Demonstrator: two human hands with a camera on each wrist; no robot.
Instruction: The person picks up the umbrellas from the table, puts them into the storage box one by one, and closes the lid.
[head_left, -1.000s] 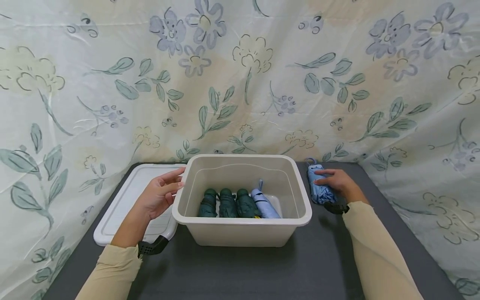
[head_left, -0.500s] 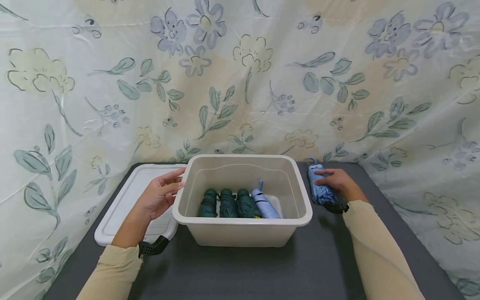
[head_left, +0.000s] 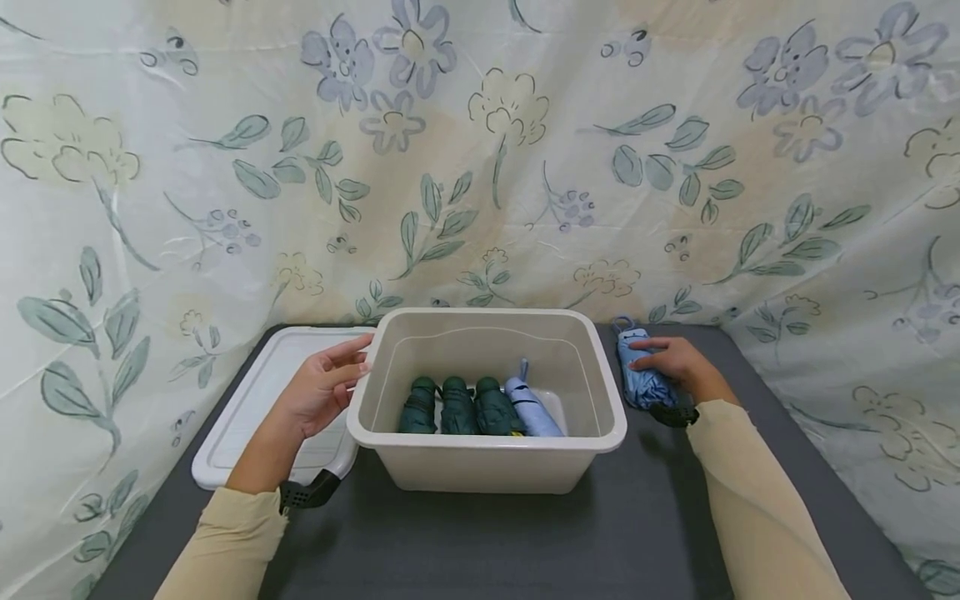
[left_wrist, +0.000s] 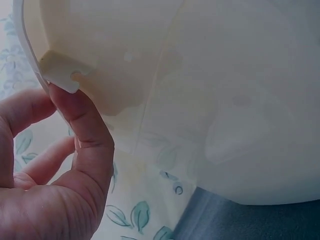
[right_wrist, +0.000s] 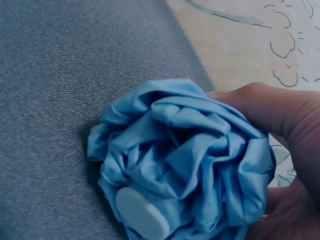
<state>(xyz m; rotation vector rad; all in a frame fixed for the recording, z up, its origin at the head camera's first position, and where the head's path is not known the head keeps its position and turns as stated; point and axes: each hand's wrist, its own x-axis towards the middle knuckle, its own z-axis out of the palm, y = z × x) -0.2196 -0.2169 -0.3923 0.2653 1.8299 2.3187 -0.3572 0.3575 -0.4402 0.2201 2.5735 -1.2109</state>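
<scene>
My left hand (head_left: 322, 392) pinches the left rim of a beige plastic storage box (head_left: 487, 463). In the left wrist view, the thumb and fingers of that hand (left_wrist: 82, 160) meet at the box edge, by a small molded tab (left_wrist: 62, 72). Over on the right, my right hand (head_left: 681, 367) grips a blue folded umbrella (head_left: 643, 385) lying on the table, its wrist loop pointing to the back. Gathered blue cloth and a pale oval handle end (right_wrist: 142, 212) show up close in the right wrist view, with the thumb along one side.
Inside the box, several folded umbrellas lie side by side: dark green ones (head_left: 456, 408) on the left and a pale lavender-blue one (head_left: 532, 408) to their right. A white lid (head_left: 258, 417) lies left of the box on the dark table (head_left: 480, 542). Floral cloth (head_left: 450, 183) hangs behind.
</scene>
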